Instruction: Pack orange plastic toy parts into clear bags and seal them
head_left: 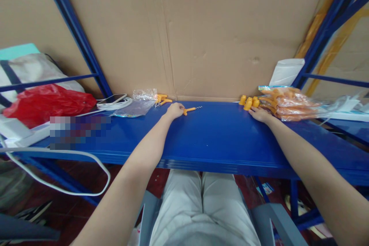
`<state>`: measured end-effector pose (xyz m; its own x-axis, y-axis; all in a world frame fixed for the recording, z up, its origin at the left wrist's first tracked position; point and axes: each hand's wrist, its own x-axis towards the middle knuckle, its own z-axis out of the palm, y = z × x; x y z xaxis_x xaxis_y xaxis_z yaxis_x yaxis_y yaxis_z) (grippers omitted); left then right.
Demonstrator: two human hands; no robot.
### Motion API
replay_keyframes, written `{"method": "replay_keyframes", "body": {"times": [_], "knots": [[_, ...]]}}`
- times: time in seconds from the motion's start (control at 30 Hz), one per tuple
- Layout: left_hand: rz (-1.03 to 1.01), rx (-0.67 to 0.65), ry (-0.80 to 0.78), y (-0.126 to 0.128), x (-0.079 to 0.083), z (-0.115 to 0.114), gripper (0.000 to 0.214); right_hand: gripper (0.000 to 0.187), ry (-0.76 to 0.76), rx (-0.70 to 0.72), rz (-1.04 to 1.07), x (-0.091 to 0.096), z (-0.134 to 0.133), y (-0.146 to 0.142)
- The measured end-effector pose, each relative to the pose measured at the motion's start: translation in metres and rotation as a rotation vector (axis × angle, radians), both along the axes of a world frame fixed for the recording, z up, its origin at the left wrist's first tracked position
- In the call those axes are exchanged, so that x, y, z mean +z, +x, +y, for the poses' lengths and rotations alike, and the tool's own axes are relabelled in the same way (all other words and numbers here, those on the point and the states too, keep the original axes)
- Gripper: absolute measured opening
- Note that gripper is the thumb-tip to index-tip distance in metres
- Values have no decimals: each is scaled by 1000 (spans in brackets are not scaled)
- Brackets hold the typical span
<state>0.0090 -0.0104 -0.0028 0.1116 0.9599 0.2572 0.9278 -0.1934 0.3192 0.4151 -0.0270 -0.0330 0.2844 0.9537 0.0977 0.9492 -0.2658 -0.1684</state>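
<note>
My left hand (174, 110) is closed in a pinch on the orange handle of a corkscrew (190, 110), low over the blue shelf; its metal spiral points right. My right hand (259, 114) is at the right, fingers stretched out against several small orange caps (248, 103); I see no cap plainly gripped. Behind my left hand lie more orange-handled corkscrews (163, 100) with metal spirals, at the mouth of a clear plastic bag (137, 105).
Clear bags of orange parts (288, 103) are stacked right of my right hand. On the left are a coiled white cable (115, 103), a phone, and a red plastic bag (52, 102). A cardboard sheet (216, 34) backs the blue shelf (213, 134); blue posts stand at both sides.
</note>
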Motion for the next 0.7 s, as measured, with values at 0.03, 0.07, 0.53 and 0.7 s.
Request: {"method": "replay_keyframes", "body": {"times": [0.03,0.07,0.53,0.7], "knots": [[0,-2,2,0,0,0,27,62,0,-2,-1,1,-1,0],[1,-4,1,1,0,-1,28,62,2,-6,-3,1,-1,-1],[41,-50,-27,-2,-3,3,34,55,240,-15,-22,-2,-12,-9],[-19,-88,-84,-5,-9,6,52,49,316,-57,-9,8,-28,-29]]}}
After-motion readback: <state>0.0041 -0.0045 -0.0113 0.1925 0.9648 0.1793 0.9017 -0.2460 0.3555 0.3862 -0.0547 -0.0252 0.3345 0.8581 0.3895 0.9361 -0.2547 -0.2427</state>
